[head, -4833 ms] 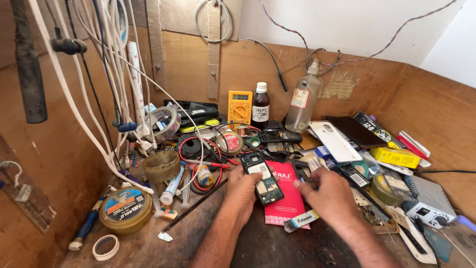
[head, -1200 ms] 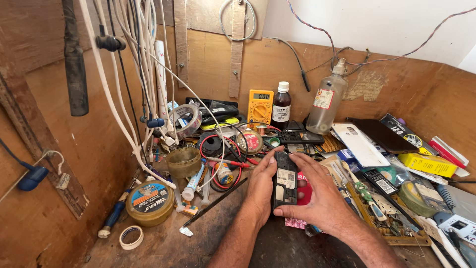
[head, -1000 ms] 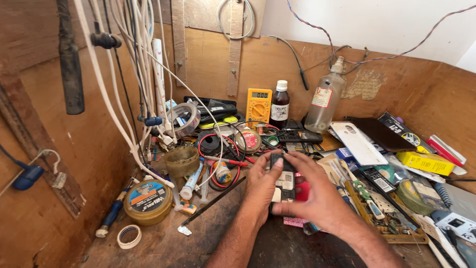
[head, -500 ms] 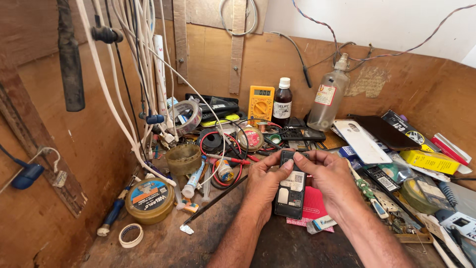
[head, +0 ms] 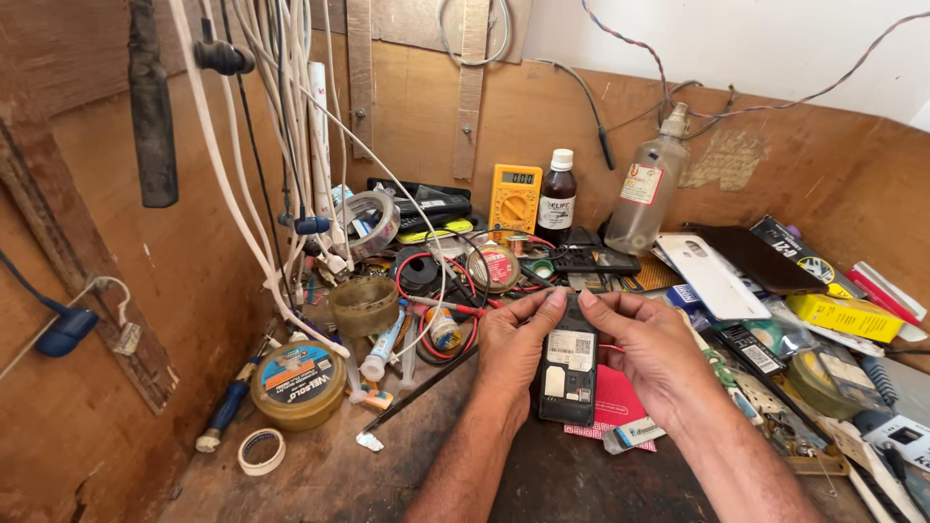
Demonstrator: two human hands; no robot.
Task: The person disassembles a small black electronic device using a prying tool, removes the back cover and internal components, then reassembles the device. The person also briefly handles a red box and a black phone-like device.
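Observation:
A small black mobile phone [head: 569, 373] with its back cover off lies face down over the wooden bench, its white label and card slots showing. Both my hands grip it by the upper end. My left hand [head: 515, 347] clasps its left edge with the thumb near the top. My right hand [head: 647, 351] clasps the right edge, fingertips meeting the left ones at the top. A red card [head: 612, 403] lies under the phone, beside a small blue-and-white tube [head: 635, 434].
A yellow multimeter [head: 514, 200], a dark brown bottle [head: 556, 198] and a clear bottle [head: 648, 191] stand at the back wall. White cables [head: 291, 145] hang at left. A round tin [head: 297, 383], tape rolls [head: 262, 450], wires, phone parts and boxes crowd the bench.
Over the last seconds my hands turned the phone about and closed over it; now both hold it upright by its top, back side up, slightly nearer to me.

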